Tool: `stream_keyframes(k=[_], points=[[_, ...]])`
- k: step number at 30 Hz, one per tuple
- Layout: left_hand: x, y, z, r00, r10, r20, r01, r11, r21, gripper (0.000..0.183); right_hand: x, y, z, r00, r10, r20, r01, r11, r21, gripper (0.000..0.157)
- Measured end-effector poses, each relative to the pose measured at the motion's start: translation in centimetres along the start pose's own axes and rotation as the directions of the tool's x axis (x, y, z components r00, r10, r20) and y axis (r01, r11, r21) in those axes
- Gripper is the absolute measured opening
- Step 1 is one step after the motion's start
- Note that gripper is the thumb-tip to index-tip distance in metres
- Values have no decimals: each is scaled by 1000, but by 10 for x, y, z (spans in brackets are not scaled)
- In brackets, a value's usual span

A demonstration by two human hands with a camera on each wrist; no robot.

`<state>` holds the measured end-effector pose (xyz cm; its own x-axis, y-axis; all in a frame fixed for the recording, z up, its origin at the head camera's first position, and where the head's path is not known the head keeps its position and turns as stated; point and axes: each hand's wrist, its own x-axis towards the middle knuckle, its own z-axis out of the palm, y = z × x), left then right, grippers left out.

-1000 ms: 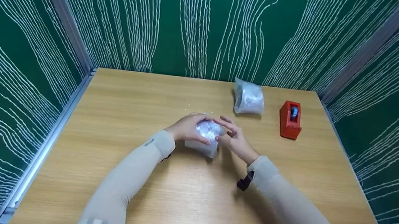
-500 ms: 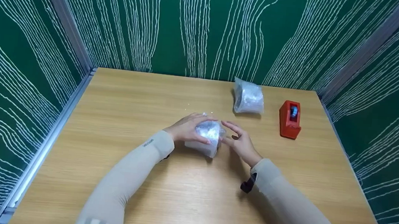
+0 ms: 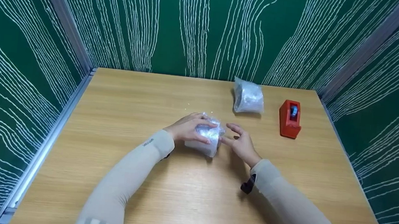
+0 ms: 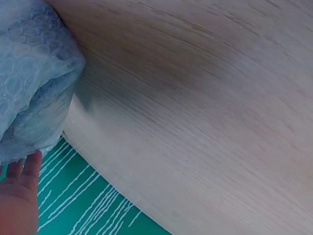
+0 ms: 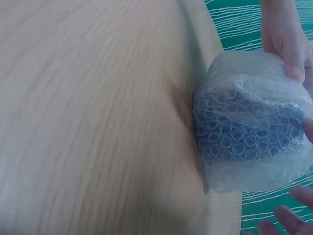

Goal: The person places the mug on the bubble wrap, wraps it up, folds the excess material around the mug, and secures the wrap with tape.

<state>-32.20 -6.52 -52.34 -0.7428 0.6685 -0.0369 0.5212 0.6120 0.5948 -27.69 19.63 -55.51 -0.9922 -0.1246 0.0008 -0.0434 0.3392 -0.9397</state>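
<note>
A bundle (image 3: 201,147) wrapped in clear bubble wrap lies on its side near the middle of the table. My left hand (image 3: 188,127) grips it from the left and above, thumb on the near side and fingers over the top. At the bundle's right end is my right hand (image 3: 242,146), thumb tip at the wrap and fingers spread loosely away from it. The right wrist view shows the bundle's end (image 5: 249,129) with folded-in wrap and rows of bubbles. What is inside the wrap is hidden.
Another bubble-wrapped bundle (image 3: 249,98) sits toward the back of the wooden table (image 3: 132,95). To its right stands a red tape dispenser (image 3: 290,120) with a roll in it. Green panels with white lines (image 3: 171,26) enclose the back and sides.
My right hand has drawn back slightly to the right, its fingers leaving the top of the bundle. My left hand keeps its hold, and the bundle stays in place.
</note>
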Motion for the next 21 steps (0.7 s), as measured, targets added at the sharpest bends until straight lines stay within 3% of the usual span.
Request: stream_keyframes(k=[5, 9, 14, 21], points=[[-1, 0, -1, 1000, -6, 0, 6, 1000, -5, 71, 0, -1, 0, 996, -86, 13, 87, 995, -41, 77], [-1, 1, -1, 1000, 2, 7, -2, 1000, 1, 70, -2, -3, 0, 988, -127, 85, 134, 987, -86, 62], [0, 2, -1, 1000, -4, 17, 4, 1000, -13, 68, -4, -3, 0, 987, -82, 138, 91, 994, -63, 58], [1, 2, 1, 1000, 1, -19, -2, 1000, -25, 59, -4, 0, 1, 991, 3, 137, 6, 998, -67, 57]])
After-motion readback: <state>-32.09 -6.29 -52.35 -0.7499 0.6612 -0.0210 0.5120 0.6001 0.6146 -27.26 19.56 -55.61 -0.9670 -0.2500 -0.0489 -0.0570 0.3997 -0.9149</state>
